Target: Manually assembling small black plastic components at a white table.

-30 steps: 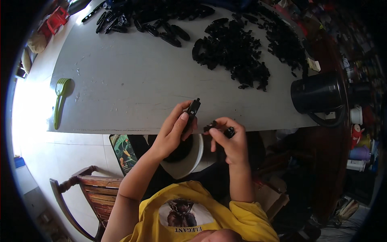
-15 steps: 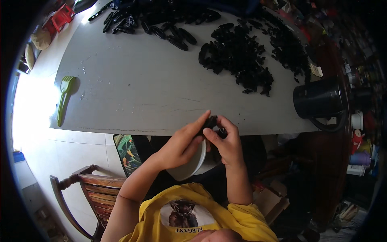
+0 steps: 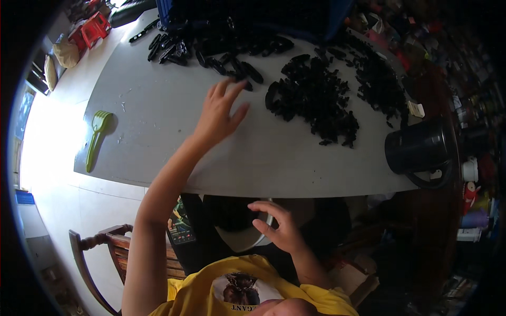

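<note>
While the left hand [image 3: 219, 113] reaches out over the counter [image 3: 174, 152], fingers spread wide and holding nothing, its tips are near a row of long black parts [image 3: 226, 66] at the far side. Those look like light, stiff plastic, easiest pinched at mid-length. Right hand [image 3: 279, 226] hovers at the lap over a white bowl [image 3: 240, 239], fingers loosely curled and empty. A heap of small black pieces [image 3: 316, 100] lies right of the row (beside a dark jug [image 3: 416, 150]). One small pale tag [image 3: 416, 109] sits near the jug.
</note>
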The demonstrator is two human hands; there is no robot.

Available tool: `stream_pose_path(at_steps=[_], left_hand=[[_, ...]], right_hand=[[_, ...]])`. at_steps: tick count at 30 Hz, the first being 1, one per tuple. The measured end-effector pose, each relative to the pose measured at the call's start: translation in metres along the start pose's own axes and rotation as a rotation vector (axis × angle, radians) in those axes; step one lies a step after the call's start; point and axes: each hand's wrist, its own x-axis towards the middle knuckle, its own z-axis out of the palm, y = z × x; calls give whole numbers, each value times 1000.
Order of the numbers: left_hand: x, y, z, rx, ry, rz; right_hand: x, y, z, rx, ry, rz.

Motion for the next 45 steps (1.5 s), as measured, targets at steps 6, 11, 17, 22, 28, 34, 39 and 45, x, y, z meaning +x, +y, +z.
stream_pose_path(at_steps=[6, 11, 17, 22, 28, 34, 39, 45], left_hand=[[74, -41, 50, 461, 7, -177], [100, -63, 47, 572, -116, -283], [120, -89, 39, 681, -116, -214], [128, -106, 39, 572, -198, -286], [130, -106, 39, 539, -240, -222], [109, -103, 28, 438, -193, -139], [67, -73, 5, 443, -280, -141], [5, -48, -14, 377, -168, -69]], right_hand=[[19, -17, -35, -91, 149, -9], [115, -30, -91, -336, 266, -180], [299, 1, -139, -847, 380, -345], [395, 14, -142, -1012, 487, 84], [428, 28, -106, -1009, 320, 185], [386, 16, -81, -993, 273, 177], [328, 11, -47, -1058, 293, 112], [275, 32, -13, -1088, 410, -103]])
